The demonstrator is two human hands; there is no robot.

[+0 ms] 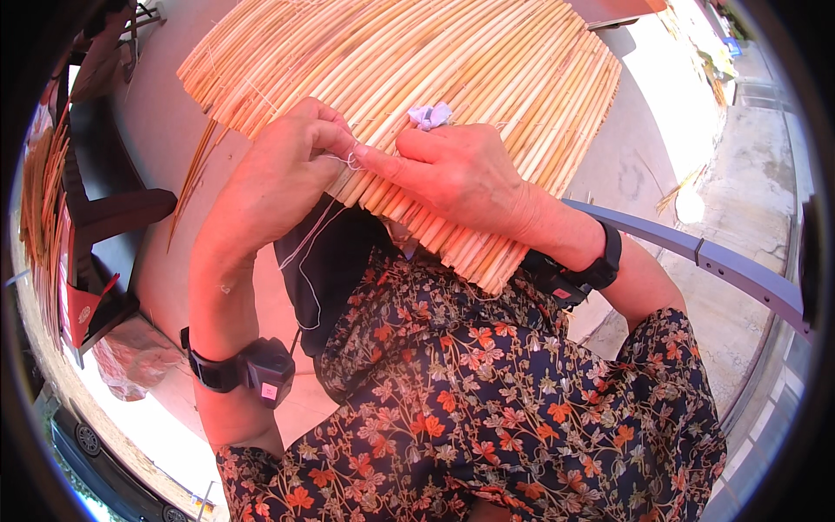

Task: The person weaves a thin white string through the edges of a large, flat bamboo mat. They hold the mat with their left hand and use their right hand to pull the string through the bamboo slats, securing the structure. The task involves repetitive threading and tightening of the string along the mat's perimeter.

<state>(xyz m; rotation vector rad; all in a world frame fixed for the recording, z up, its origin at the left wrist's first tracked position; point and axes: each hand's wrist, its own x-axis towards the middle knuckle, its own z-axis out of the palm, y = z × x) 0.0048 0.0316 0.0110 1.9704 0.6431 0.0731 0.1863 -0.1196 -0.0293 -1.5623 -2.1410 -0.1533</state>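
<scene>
Step in hand, I judge: working thin white thread (351,161) at the edge of a broad, straw-coloured stalk mat (417,52), upper centre. Left hand (289,161) appears tightly pinched on it; right hand (465,174) half-curled over mat, hold undetermined. Next move likely calls for steady tension.

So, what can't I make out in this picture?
- Reed mat, head view: far end cut off by the top edge; underside turned away.
- White string, head view: its path between left hand and right hand is covered by their fingers.
- Dark car, head view: partly cut off by the lens's dark rim.
</scene>
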